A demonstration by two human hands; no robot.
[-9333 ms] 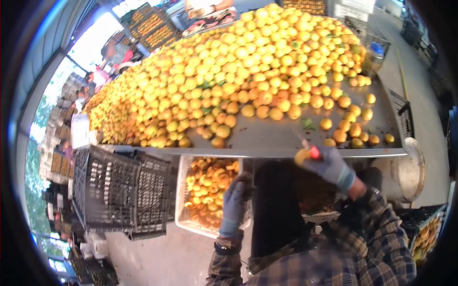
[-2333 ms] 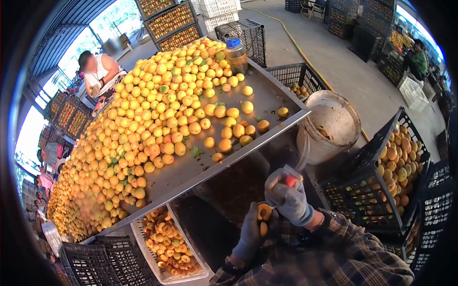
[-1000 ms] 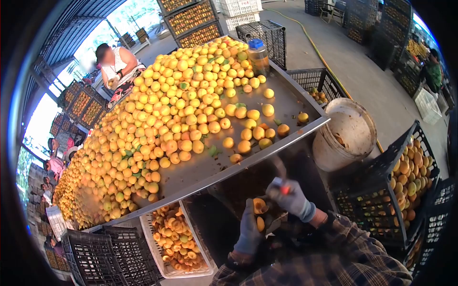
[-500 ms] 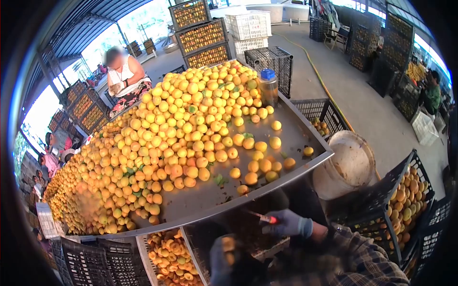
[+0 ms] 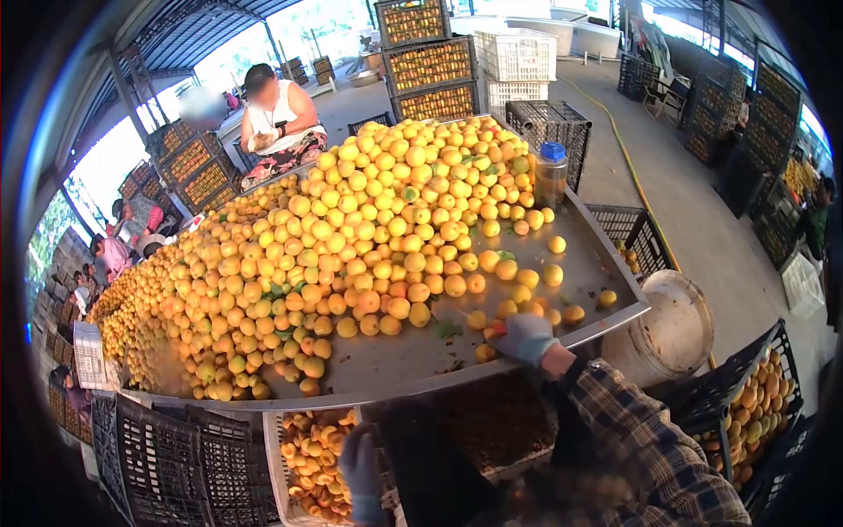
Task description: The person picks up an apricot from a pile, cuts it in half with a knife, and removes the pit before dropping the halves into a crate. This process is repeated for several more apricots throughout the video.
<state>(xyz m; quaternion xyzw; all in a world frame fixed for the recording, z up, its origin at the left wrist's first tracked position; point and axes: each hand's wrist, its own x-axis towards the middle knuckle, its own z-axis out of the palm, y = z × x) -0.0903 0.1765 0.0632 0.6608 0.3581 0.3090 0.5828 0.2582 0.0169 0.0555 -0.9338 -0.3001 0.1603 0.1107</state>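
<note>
My right hand (image 5: 524, 338), in a grey glove, reaches over the front edge of the metal table (image 5: 386, 358) among loose apricots (image 5: 477, 320). It is closed on a knife, whose red handle (image 5: 494, 329) shows at the fingers; the blade is hard to make out. My left hand (image 5: 360, 465), also gloved, is low beside the crate of halved apricots (image 5: 316, 461). Its fingers are extended along the crate's edge, and I see nothing in them. A large heap of whole apricots (image 5: 351, 237) covers much of the tabletop.
A blue-lidded bottle (image 5: 551, 176) stands at the table's right side. Beyond the rim are a dirty white bucket (image 5: 672, 316) and a black crate of fruit (image 5: 751, 404). Empty black crates (image 5: 167, 465) sit at front left. A seated person (image 5: 279, 119) works across the heap.
My right hand has moved up and forward onto the table with the knife. My left hand has shifted left to the crate; the fruit seen in it is no longer visible there. The view has shifted.
</note>
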